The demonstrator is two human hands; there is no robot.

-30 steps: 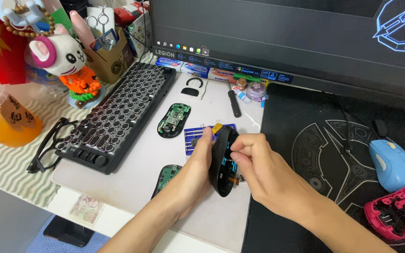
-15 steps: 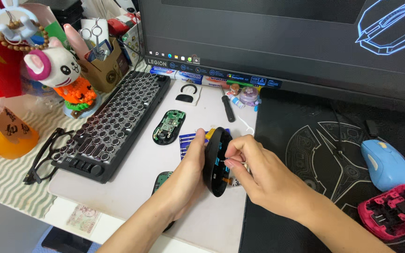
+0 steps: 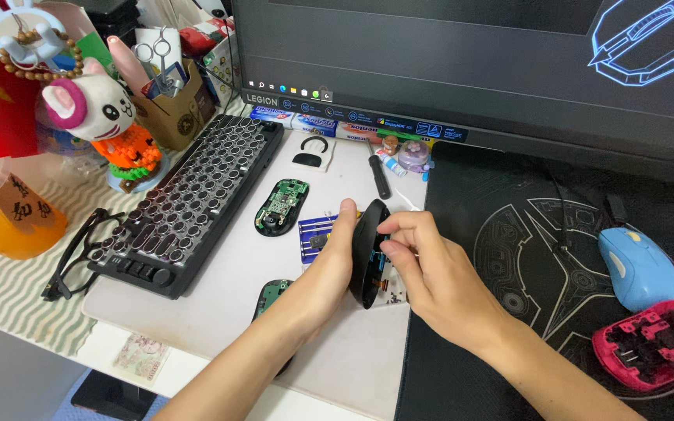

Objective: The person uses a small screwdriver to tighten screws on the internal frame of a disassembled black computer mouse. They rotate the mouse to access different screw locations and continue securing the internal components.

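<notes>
Two bare forearms, no sleeves visible, left hand point(image 3: 315, 274) without rings or watch, right hand point(image 3: 431, 282) likewise unadorned, short trimmed fingernails, no gloves.

1 head camera looks steeply down, close, probably slightly leftward, over the desk point(image 3: 220, 312).

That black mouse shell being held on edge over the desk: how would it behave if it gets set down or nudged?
The black mouse shell is probably light, since it looks like a hollow half with parts exposed inside. Its curved back would likely rock or tip flat once the left hand and right hand let go. The exposed insides may be fragile, so push on the rim.
</notes>
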